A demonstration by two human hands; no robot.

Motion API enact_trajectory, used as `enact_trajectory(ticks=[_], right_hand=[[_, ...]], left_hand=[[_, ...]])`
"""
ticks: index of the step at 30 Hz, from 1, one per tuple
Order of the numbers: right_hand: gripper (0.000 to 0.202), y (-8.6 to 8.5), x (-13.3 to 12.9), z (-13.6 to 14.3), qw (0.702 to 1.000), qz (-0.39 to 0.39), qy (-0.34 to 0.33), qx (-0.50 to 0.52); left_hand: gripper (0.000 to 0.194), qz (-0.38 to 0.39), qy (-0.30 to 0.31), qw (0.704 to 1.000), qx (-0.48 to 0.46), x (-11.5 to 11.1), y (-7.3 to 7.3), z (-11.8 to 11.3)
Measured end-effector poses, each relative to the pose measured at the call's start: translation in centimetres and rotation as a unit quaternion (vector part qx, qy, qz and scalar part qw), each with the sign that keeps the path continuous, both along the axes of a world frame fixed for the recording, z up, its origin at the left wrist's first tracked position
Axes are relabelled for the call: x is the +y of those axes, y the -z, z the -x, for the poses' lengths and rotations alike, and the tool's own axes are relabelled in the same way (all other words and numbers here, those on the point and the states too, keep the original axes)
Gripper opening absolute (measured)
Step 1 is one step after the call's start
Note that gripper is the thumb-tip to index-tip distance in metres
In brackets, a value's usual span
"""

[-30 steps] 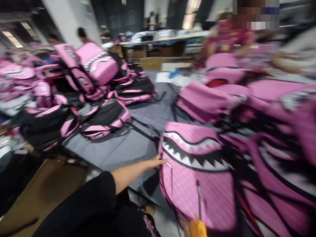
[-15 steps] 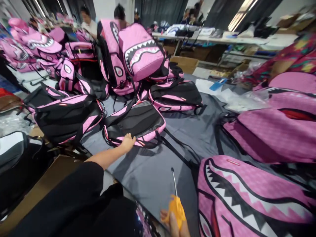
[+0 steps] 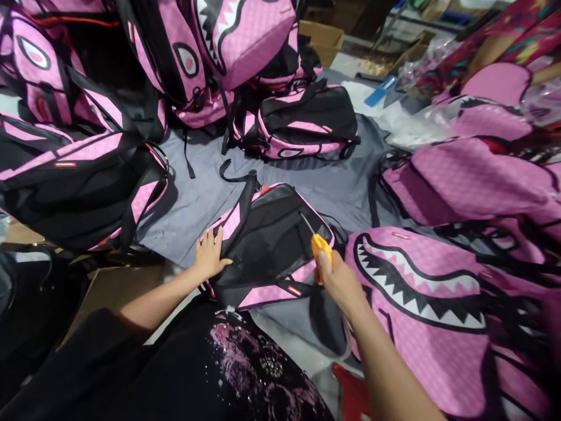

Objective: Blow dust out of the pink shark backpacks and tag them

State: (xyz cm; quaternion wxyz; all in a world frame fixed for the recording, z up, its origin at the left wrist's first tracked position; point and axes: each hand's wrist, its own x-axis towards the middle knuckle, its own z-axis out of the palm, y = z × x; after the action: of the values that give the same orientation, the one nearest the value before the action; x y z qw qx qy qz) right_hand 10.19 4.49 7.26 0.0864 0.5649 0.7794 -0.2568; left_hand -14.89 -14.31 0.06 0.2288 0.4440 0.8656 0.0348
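one backpack (image 3: 268, 242) has come nearer, touched by the left hand (image 3: 209, 255).

Centre of frame: black-and-pink backpack (image 3: 274, 231), back panel (image 3: 258, 251) upward, left hand (image 3: 210, 256) spread against its left end. Right hand (image 3: 336, 275) grips yellow-handled tool (image 3: 321, 241), tip (image 3: 300, 214) over panel, contact unclear. Lower right: second backpack (image 3: 438, 351), toothed print (image 3: 412, 295) up.

Head camera looks forward and down
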Motion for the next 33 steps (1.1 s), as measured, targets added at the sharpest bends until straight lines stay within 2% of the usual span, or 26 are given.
enact_trajectory(ticks=[2, 4, 5, 7, 8, 9, 11, 12, 13, 14, 15, 17, 20, 22, 24, 26, 27, 28, 31, 32, 33], right_hand=[[0.061, -0.2, 1.7, 2.7, 0.996, -0.019, -0.021, -0.082], [0.060, 0.2, 2.0, 5.2, 0.989, -0.023, -0.051, -0.138], [0.059, 0.5, 1.7, 6.0, 0.986, -0.007, -0.089, -0.139], [0.055, 1.2, 1.0, 6.4, 0.977, 0.053, -0.181, -0.098], [0.053, 1.4, 0.8, 6.1, 0.973, 0.077, -0.206, -0.075], [0.053, 1.5, 0.9, 5.4, 0.974, 0.081, -0.204, -0.059], [0.056, 1.3, 1.5, 4.0, 0.988, 0.041, -0.143, -0.044], [0.058, 1.0, 1.8, 3.4, 0.992, 0.024, -0.114, -0.038], [0.058, 0.7, 1.9, 3.0, 0.992, 0.037, -0.114, -0.024], [0.058, 0.3, 1.8, 2.9, 0.987, 0.084, -0.138, -0.009], [0.056, 0.0, 1.6, 3.1, 0.975, 0.144, -0.172, 0.006], [0.053, -0.6, 0.9, 4.1, 0.955, 0.217, -0.202, 0.025], [0.049, -1.1, 0.8, 6.0, 0.980, 0.152, -0.130, 0.022], [0.048, -1.6, 1.5, 6.5, 0.972, 0.187, -0.142, 0.010], [0.048, -2.3, 2.3, 6.1, 0.948, 0.249, -0.198, 0.008], [0.047, -3.2, 3.0, 4.8, 0.963, 0.192, -0.188, 0.005], [0.047, -3.7, 3.1, 4.0, 0.975, 0.146, -0.165, -0.002], [0.048, -4.1, 3.2, 3.1, 0.980, 0.130, -0.151, -0.013], [0.053, -4.6, 3.5, 0.5, 0.952, 0.232, -0.192, -0.060], [0.053, -4.5, 3.7, -0.3, 0.949, 0.232, -0.198, -0.081], [0.053, -4.4, 4.1, -1.0, 0.957, 0.192, -0.188, -0.109]], left_hand=[[0.082, 0.009, -0.003, 1.000, 0.029, 0.0, 1.1, 0.0], [0.064, -0.034, -0.022, 0.999, 0.030, -0.1, 1.5, -0.8], [0.058, -0.062, -0.038, 0.997, 0.004, -0.2, 1.5, -1.1], [0.051, -0.116, -0.064, 0.984, -0.122, -0.7, 1.2, -1.5], [0.049, -0.137, -0.080, 0.962, -0.221, -1.1, 1.1, -1.3], [0.048, -0.150, -0.107, 0.925, -0.332, -1.4, 1.1, -1.1], [0.053, -0.137, -0.196, 0.809, -0.536, -1.8, 1.5, -0.4], [0.059, -0.113, -0.252, 0.746, -0.605, -1.8, 1.8, 0.0], [0.065, -0.079, -0.305, 0.695, -0.647, -1.6, 2.2, 0.4], [0.070, -0.042, -0.343, 0.667, -0.660, -1.3, 2.5, 0.7], [0.072, -0.011, -0.367, 0.663, -0.653, -0.9, 2.9, 1.0], [0.066, 0.022, -0.381, 0.697, -0.607, 0.0, 3.2, 1.2], [0.056, 0.015, -0.378, 0.755, -0.536, 0.9, 2.9, 0.2], [0.049, -0.008, -0.374, 0.784, -0.495, 0.9, 2.4, -1.4], [0.050, -0.042, -0.309, 0.870, -0.382, 0.8, 2.0, -3.4], [0.059, -0.050, -0.176, 0.961, -0.207, 0.8, 1.9, -5.2], [0.061, -0.040, -0.104, 0.986, -0.124, 0.9, 2.0, -5.9], [0.063, -0.023, -0.049, 0.996, -0.064, 1.0, 2.0, -6.3], [0.059, -0.007, 0.018, 1.000, -0.011, 1.2, 1.2, -7.2], [0.056, -0.022, 0.026, 0.999, -0.006, 1.1, 0.7, -7.7], [0.055, -0.045, 0.043, 0.998, -0.006, 0.9, 0.0, -8.5]])
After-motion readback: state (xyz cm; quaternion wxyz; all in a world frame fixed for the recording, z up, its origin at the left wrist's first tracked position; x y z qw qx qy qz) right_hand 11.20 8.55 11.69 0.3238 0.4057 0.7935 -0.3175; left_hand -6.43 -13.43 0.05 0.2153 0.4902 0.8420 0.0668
